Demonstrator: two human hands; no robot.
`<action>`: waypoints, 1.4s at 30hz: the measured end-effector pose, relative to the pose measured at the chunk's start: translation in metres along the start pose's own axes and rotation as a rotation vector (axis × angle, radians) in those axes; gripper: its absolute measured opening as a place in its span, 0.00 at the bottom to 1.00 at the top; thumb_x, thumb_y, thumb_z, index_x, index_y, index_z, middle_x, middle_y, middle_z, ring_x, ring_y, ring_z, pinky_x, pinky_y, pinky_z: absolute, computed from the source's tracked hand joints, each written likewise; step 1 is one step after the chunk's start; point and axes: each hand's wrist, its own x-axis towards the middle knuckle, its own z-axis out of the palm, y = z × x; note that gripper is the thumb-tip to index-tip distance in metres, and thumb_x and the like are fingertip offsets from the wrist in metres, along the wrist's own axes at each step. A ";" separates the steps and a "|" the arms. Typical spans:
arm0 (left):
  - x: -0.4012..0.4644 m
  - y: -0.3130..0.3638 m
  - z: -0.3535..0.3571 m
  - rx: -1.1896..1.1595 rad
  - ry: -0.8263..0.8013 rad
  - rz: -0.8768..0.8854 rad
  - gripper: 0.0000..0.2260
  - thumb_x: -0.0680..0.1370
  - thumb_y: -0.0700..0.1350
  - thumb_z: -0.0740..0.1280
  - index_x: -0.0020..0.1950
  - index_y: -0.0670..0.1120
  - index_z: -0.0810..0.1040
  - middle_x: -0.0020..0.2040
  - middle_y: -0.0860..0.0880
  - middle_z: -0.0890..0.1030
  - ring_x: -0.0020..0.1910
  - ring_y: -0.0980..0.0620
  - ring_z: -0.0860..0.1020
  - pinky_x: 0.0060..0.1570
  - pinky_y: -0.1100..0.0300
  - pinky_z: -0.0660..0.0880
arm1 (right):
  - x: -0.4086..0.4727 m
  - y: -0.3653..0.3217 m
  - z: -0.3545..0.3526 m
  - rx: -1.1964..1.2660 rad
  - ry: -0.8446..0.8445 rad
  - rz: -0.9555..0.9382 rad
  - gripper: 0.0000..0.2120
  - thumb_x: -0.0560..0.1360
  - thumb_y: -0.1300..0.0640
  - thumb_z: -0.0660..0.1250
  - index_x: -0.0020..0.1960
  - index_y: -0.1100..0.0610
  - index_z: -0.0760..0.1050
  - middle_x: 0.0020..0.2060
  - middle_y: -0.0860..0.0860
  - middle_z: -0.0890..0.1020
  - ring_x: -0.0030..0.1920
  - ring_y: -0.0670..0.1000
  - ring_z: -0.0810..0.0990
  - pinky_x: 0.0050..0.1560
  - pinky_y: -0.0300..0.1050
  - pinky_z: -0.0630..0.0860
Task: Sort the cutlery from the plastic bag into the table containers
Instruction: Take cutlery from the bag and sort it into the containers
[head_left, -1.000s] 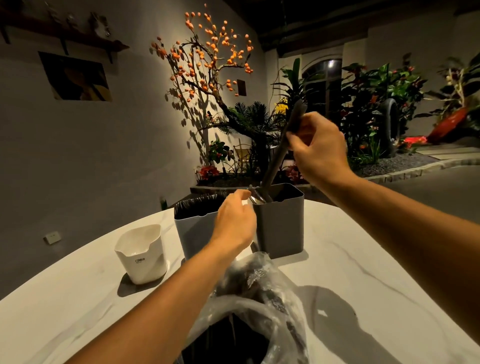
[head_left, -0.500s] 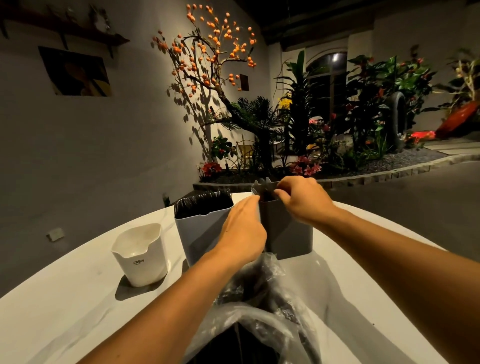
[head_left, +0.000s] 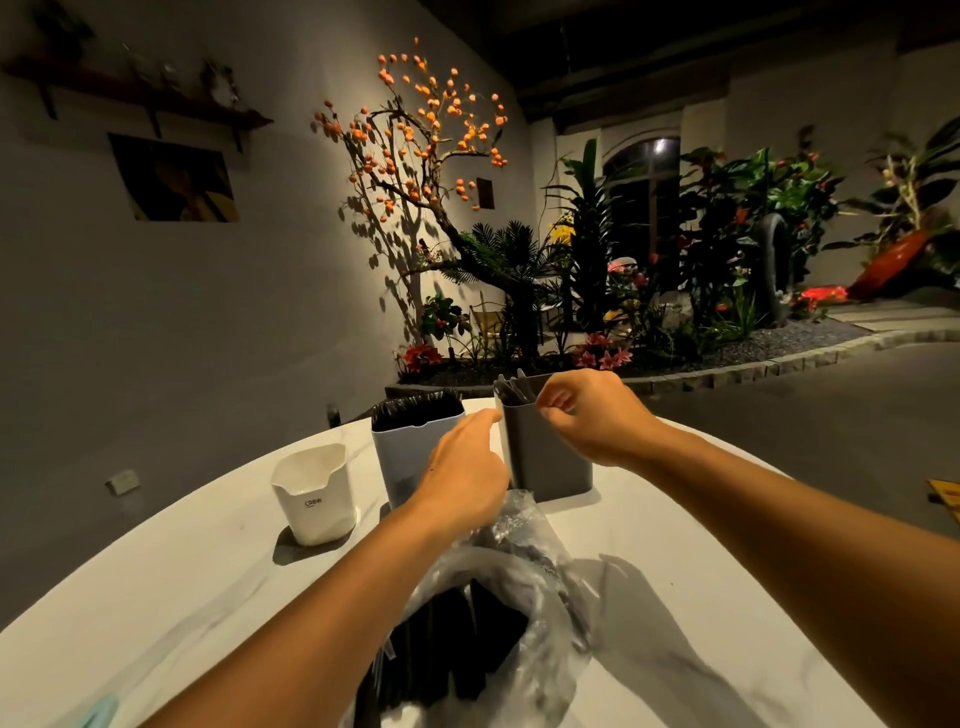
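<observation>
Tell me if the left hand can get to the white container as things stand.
Probably yes. The left hand hovers by the light grey container, and the white container stands just to its left on bare table, nothing between them.

White container label: the small white plastic container with a notched rim (head_left: 315, 493), at the left of the frame's middle on the pale marbled tabletop (head_left: 675, 545), bears small dark lettering low on its front wall; it reads roughly "CRBW", the letters too small to be sure of.
Line beneath that lettering: a fainter, smaller line of print, too small to read.
Yellow sign: a yellow object with dark markings (head_left: 948, 496) at the right edge of the frame, cut off and unreadable.
Wall picture: the dark unframed picture (head_left: 174, 179) at upper left shows no legible writing.
</observation>
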 end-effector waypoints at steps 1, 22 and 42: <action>-0.006 0.003 -0.003 -0.001 0.006 0.011 0.28 0.79 0.33 0.54 0.77 0.51 0.62 0.77 0.50 0.63 0.75 0.48 0.62 0.72 0.52 0.64 | -0.007 -0.006 -0.004 0.010 -0.007 -0.018 0.07 0.79 0.57 0.65 0.55 0.53 0.81 0.52 0.49 0.83 0.51 0.48 0.80 0.54 0.47 0.79; -0.146 -0.119 0.028 0.061 0.181 -0.192 0.23 0.81 0.47 0.63 0.76 0.55 0.62 0.72 0.52 0.70 0.68 0.50 0.71 0.69 0.48 0.70 | -0.122 -0.035 0.101 -0.226 -0.442 -0.329 0.22 0.76 0.51 0.70 0.69 0.49 0.72 0.58 0.48 0.76 0.57 0.51 0.76 0.63 0.47 0.76; -0.149 -0.129 0.010 -0.168 0.250 0.027 0.17 0.80 0.32 0.56 0.59 0.51 0.73 0.57 0.54 0.79 0.58 0.57 0.78 0.63 0.63 0.74 | -0.130 -0.044 0.120 -0.272 -0.351 -0.539 0.25 0.78 0.51 0.68 0.73 0.47 0.68 0.70 0.46 0.72 0.71 0.49 0.69 0.71 0.43 0.65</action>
